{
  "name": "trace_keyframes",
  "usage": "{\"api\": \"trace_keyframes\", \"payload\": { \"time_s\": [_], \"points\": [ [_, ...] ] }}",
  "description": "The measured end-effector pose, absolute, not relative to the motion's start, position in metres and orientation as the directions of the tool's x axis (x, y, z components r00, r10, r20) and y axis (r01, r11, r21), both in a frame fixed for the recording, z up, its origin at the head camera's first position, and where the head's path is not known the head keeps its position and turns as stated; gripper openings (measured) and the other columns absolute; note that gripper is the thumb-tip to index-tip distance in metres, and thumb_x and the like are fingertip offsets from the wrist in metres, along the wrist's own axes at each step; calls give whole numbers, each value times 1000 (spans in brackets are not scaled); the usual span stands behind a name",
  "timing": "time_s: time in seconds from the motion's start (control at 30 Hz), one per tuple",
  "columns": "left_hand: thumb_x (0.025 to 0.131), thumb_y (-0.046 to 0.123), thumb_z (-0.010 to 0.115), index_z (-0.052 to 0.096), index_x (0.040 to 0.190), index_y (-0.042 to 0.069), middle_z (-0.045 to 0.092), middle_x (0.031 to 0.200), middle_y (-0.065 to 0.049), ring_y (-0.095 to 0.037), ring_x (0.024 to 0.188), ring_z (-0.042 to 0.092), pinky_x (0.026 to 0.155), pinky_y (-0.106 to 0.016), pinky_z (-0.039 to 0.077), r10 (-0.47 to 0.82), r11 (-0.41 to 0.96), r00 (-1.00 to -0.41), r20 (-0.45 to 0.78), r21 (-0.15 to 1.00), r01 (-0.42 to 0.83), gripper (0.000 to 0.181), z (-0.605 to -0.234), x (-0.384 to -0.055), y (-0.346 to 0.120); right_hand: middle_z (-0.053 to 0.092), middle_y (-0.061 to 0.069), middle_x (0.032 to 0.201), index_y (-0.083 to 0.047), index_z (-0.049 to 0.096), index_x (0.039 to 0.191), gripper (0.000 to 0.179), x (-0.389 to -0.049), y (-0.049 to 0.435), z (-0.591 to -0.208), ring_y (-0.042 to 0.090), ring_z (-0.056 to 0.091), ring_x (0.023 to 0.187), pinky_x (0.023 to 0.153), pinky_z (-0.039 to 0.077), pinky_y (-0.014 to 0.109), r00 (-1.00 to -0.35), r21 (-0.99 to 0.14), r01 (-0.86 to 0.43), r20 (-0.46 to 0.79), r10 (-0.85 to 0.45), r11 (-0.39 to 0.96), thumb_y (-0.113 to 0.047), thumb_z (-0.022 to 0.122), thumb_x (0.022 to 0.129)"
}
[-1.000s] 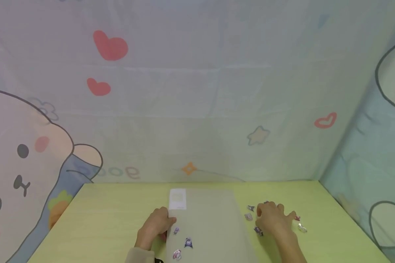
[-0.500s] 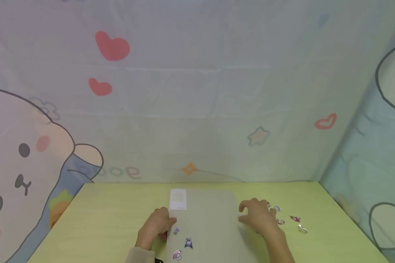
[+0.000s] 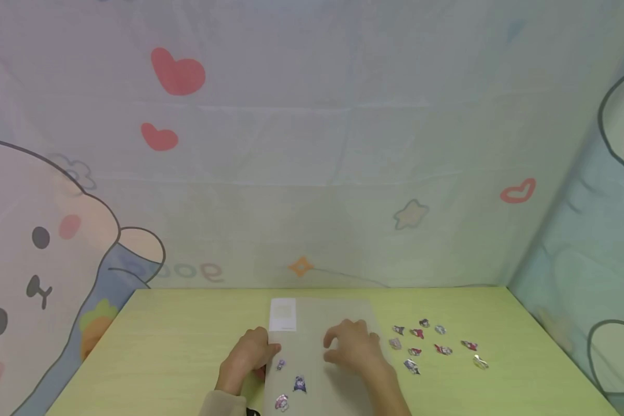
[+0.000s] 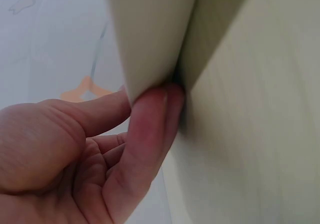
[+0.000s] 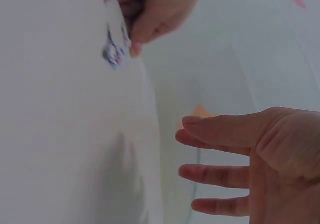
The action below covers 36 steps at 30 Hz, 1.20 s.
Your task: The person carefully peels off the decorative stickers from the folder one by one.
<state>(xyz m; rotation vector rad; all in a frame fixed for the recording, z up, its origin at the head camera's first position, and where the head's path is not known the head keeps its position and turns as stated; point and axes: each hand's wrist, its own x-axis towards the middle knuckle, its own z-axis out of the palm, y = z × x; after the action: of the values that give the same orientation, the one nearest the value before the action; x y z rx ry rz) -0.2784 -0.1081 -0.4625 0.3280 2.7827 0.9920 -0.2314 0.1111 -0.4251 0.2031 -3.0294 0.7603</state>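
A pale grey board [image 3: 312, 358] lies on the yellow table, with a white label in its far left corner. My left hand [image 3: 245, 355] grips its left edge, thumb on top and fingers beneath; the left wrist view shows these fingers [image 4: 147, 124] against the edge. Three small shiny stickers sit on the board's left part: a small purple one [image 3: 281, 364], a dark purple one [image 3: 299, 384] and a pink one [image 3: 282, 403]. Above the board's right half hovers my right hand [image 3: 356, 349], thumb and index apart in the head view. Nothing shows between its fingers.
Several loose shiny stickers [image 3: 444, 349] are scattered on the yellow table [image 3: 187, 346] to the board's right. A printed cloth [image 3: 312, 144] hangs behind the table, with another cloth side [image 3: 593, 260] at the right.
My right hand has moved left from over the scattered stickers to above the board, uncovering them. The left hand keeps its grip, and the stickers on the board have not moved.
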Motion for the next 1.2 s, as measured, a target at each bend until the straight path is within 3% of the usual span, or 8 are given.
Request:
{"api": "trace_keyframes", "payload": {
  "time_s": [0.4,0.7,1.2],
  "points": [
    [96,16,63,61,82,-6,58,56,-8,-18,43,61,45,-26,47,267,762,-959,-92,629,152,26,-462,-279,-108,57,3,91,-20,71,75,12,-229,68,-442,31,46,97,89,34,66,-972,-382,-222,11,-236,897,-20,82,70],
    [95,16,63,60,81,-5,58,56,-8,-17,42,61,45,-25,47,265,756,-960,-95,639,146,25,-462,-279,-109,50,-2,82,-21,65,67,20,-225,60,-443,25,43,89,91,35,64,-966,-352,-231,-25,-256,907,-23,82,76],
    [95,14,63,61,79,-6,58,54,-9,-17,41,61,43,-25,46,280,744,-957,-78,648,165,26,-461,-277,-109,44,-5,77,-22,57,63,27,-220,60,-441,21,39,83,87,39,59,-962,-338,-266,27,-273,903,-9,74,80]
  ]
}}
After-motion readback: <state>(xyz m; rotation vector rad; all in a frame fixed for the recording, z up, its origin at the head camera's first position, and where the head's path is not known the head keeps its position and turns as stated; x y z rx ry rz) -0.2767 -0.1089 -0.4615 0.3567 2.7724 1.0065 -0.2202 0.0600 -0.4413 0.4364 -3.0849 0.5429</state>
